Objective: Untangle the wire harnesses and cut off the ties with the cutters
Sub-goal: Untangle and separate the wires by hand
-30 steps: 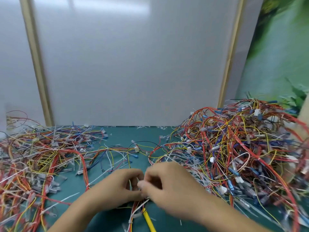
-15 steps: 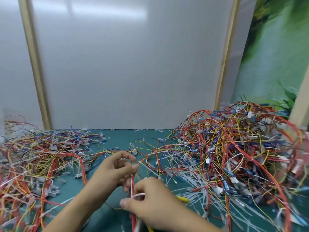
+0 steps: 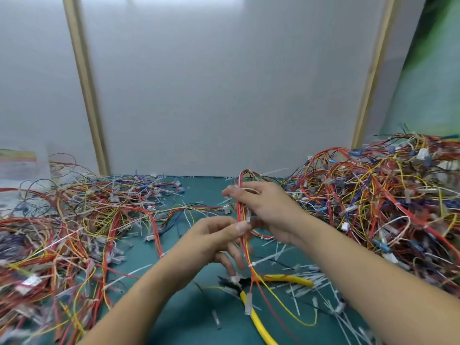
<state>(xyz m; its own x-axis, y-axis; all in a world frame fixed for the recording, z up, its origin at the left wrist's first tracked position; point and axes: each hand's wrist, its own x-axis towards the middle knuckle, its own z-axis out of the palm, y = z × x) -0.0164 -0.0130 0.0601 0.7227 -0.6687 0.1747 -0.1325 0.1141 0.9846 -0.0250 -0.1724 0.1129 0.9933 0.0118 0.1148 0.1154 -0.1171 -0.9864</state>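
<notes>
A thin harness of red and yellow wires (image 3: pixel 246 247) hangs upright above the green table, a white tie (image 3: pixel 252 264) round its lower part. My right hand (image 3: pixel 267 207) grips its looped top. My left hand (image 3: pixel 219 235) pinches the wires lower down between thumb and forefinger. Below the hands lie the yellow-handled cutters (image 3: pixel 258 292), handles spread, untouched. The harness's loose ends trail over the cutters.
A tall tangled heap of harnesses (image 3: pixel 378 207) fills the right side. A flatter spread of wires (image 3: pixel 74 227) covers the left. Cut white ties (image 3: pixel 311 282) litter the green mat (image 3: pixel 194 312) near the cutters. A grey panel wall stands behind.
Both hands have lifted the harness off the table; the right hand rose to its top, the left slid to the middle. The cutters now lie uncovered below.
</notes>
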